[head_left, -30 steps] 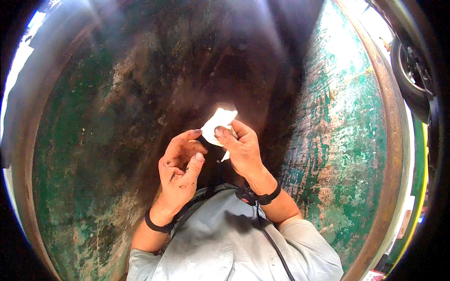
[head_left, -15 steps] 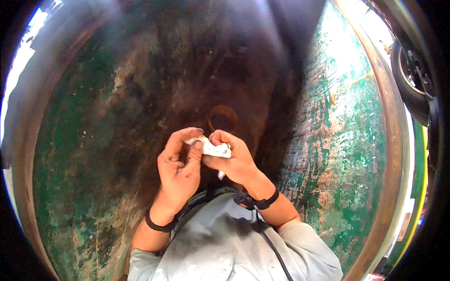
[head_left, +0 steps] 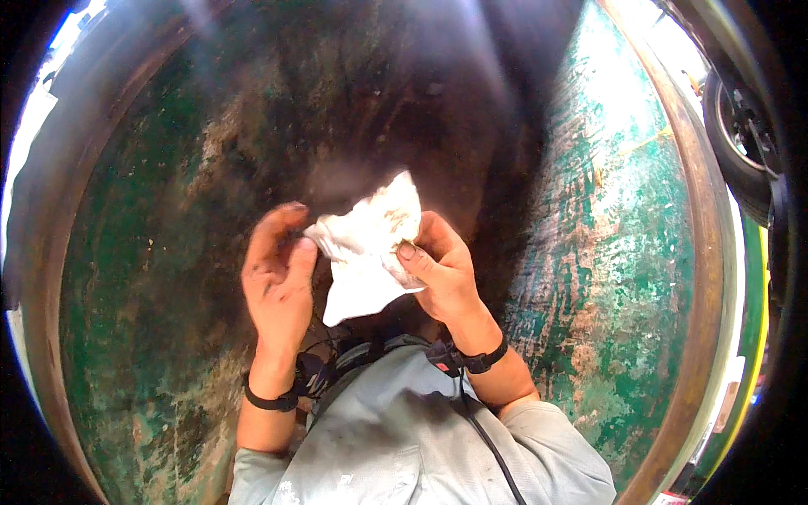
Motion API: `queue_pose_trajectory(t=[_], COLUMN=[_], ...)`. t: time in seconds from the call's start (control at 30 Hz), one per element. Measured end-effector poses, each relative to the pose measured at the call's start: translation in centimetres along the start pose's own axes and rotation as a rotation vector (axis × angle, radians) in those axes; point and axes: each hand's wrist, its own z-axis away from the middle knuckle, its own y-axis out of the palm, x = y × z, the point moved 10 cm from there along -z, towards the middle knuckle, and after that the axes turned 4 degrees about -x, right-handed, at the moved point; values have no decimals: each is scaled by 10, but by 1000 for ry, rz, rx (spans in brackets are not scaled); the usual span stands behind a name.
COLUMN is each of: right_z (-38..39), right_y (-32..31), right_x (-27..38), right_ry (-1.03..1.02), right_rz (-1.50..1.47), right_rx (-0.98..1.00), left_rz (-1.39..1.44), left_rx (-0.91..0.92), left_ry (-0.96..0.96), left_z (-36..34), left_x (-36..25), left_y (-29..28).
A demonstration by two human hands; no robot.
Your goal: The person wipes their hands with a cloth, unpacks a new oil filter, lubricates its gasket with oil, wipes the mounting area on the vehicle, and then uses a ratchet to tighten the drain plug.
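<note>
A crumpled white tissue or cloth (head_left: pixel 366 244), marked with grey smudges, is spread out in front of my torso. My right hand (head_left: pixel 442 265) pinches its right side, thumb on top. My left hand (head_left: pixel 278 278), dark grime on it, is at the cloth's left corner, fingers curved but apart, index finger raised and blurred, thumb tip by the corner; whether the thumb touches it I cannot tell. Black bands circle both wrists, and a cable runs down from the right one across my grey shirt (head_left: pixel 379 446).
A worn, stained green surface (head_left: pixel 160 278) lies beneath me, heavily shadowed in the middle, brightly lit at right. Curved brownish edges (head_left: pixel 703 269) bend along both sides. A black tyre with a rim (head_left: pixel 732 126) stands at upper right, and a yellow strip (head_left: pixel 762 320) runs below it.
The cloth has gone from bunched between both hands to spread open and larger. My left hand has moved left and its fingers have parted; my right hand has shifted slightly up and right.
</note>
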Motion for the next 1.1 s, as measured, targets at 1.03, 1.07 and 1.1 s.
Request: queue_pose_trajectory(t=[1.03,1.07,1.1], right_z=[71,63,60], right_y=[68,66,63], right_x=[-17,-11,-9], right_ry=[432,419,408], right_rz=[-271,-252,-246], right_rx=[527,514,553], left_rz=[-424,-391,-329], left_rx=[-394,-378,-218], left_ry=[159,225,137], left_z=[-78,-70,-63], left_x=[-12,-36,-45], left_y=[-96,-86,-68])
